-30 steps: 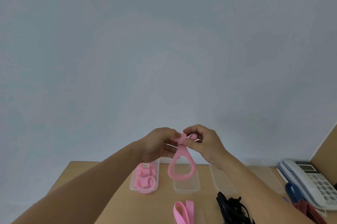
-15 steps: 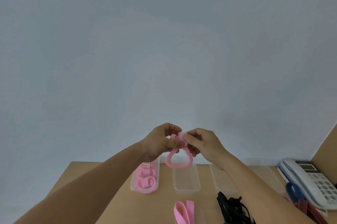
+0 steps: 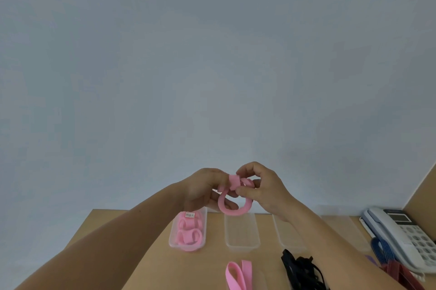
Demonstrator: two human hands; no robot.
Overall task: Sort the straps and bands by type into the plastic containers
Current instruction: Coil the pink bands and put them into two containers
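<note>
Fingers (image 3: 244,192) of the right hand (image 3: 266,189) pinch the rolled end of the pink band (image 3: 232,211). The left hand (image 3: 200,191) grips its other side, in the air above the empty container (image 3: 241,246). I'd keep the coil tight and flat, or it may spring open. It looks soft, stretchy and matte. Rolled pink ones lie in the leftmost container (image 3: 173,241), clear rigid plastic.

A light wooden desk (image 3: 200,266) stood against a plain, pale grey-blue wall (image 3: 212,53) that filled most of the view. At the desk's right end lay a white telephone (image 3: 405,235), its handset resting beside a small display and keypad, just below a tan panel (image 3: 424,193) at the right edge.
</note>
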